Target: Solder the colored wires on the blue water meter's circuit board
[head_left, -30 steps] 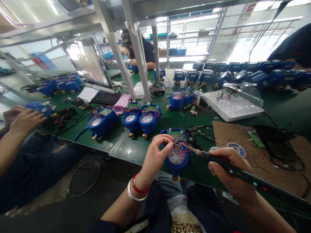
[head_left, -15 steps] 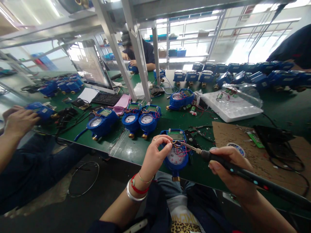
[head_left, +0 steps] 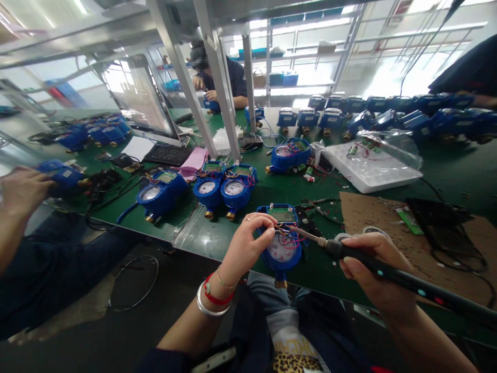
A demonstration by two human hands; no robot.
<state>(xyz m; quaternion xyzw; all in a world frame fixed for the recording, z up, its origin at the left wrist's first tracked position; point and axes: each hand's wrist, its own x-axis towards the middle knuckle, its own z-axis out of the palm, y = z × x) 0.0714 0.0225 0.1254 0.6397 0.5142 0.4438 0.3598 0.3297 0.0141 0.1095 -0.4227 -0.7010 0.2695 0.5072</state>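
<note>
A blue water meter with a small display stands at the table's front edge, its thin coloured wires lying loose over the dial. Above its left side, my left hand pinches thumb and forefinger together at the wires. My right hand is wrapped around the black handle of a soldering iron. The iron's metal tip points left and reaches the wires close to my left fingertips; whether it touches them I cannot make out.
Several blue meters stand to the left, more in rows at the back. A white foam tray, brown cardboard and pliers lie right. A metal post rises ahead. At far left, a co-worker's hand touches a meter.
My right hand and the soldering iron have shifted slightly right. My left hand stays pinched at the wires, and the view has tilted a little.
</note>
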